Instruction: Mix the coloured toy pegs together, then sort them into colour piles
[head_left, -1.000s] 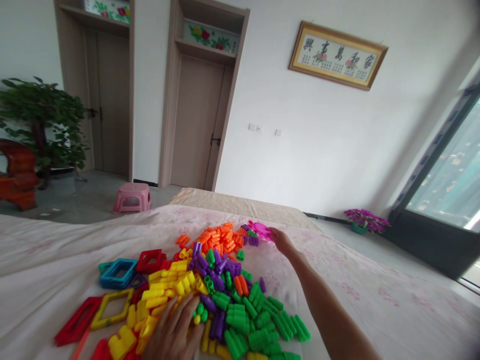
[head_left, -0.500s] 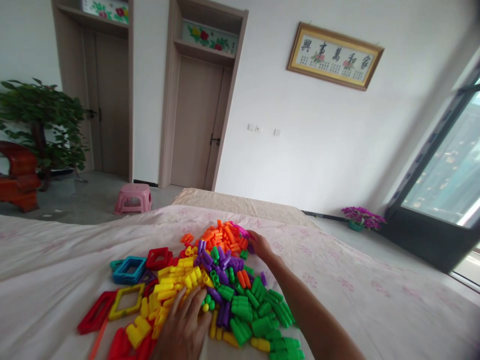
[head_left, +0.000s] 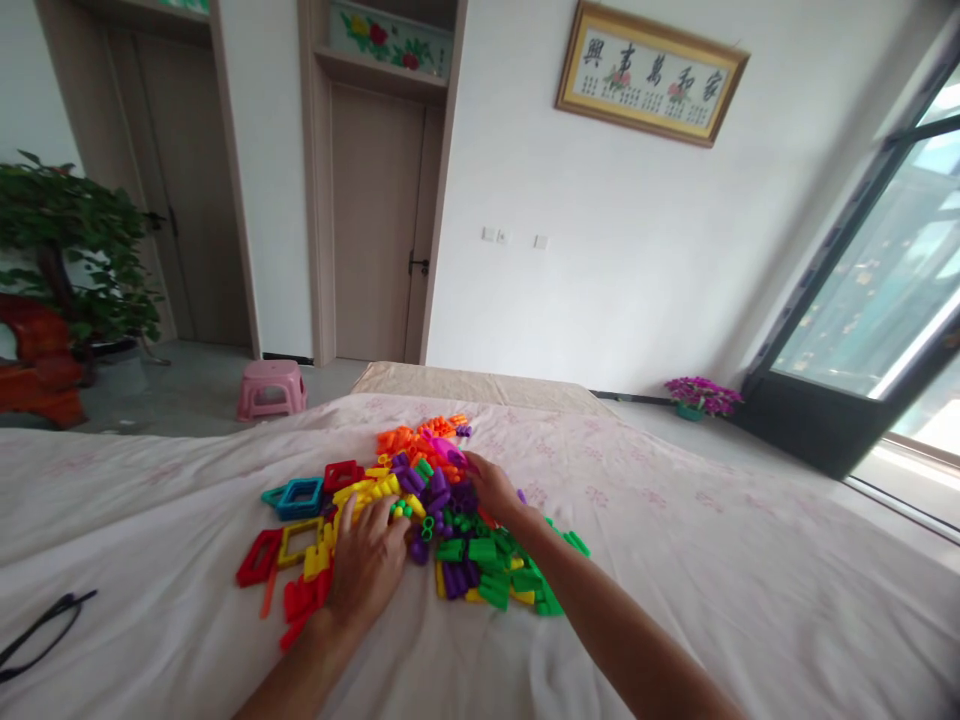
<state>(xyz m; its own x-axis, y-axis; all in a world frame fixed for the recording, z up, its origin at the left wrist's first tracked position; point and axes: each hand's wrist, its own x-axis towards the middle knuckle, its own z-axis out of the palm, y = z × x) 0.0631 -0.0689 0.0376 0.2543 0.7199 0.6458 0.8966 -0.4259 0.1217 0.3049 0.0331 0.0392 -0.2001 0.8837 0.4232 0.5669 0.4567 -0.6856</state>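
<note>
A heap of plastic toy building blocks is spread over a sheet, sorted roughly by colour. My left hand point(head_left: 369, 550) lies over the yellow blocks point(head_left: 367, 489) with its fingers apart. By its fingertips is a small cluster of green and yellow balls point(head_left: 401, 509). My right hand point(head_left: 491, 487) reaches across the heap, its fingers closed on a bright pink plastic piece point(head_left: 444, 447) whose exact kind I cannot make out. Orange blocks point(head_left: 401, 438) lie around that piece. Purple blocks point(head_left: 437, 490) sit between my hands, and green blocks point(head_left: 495, 588) lie below my right forearm.
Left of the heap are frame-shaped tiles: a blue one point(head_left: 302, 497), a yellow one point(head_left: 300, 541) and a red one point(head_left: 259, 557). Black-framed glasses point(head_left: 56, 612) rest on the sheet point(head_left: 150, 500). Beyond stand a pink stool point(head_left: 272, 388) and a potted plant point(head_left: 75, 250).
My right hand has moved left and nearer over the heap with the pink piece. My left hand stays on the yellow blocks. The view has shifted, bringing the glasses into sight.
</note>
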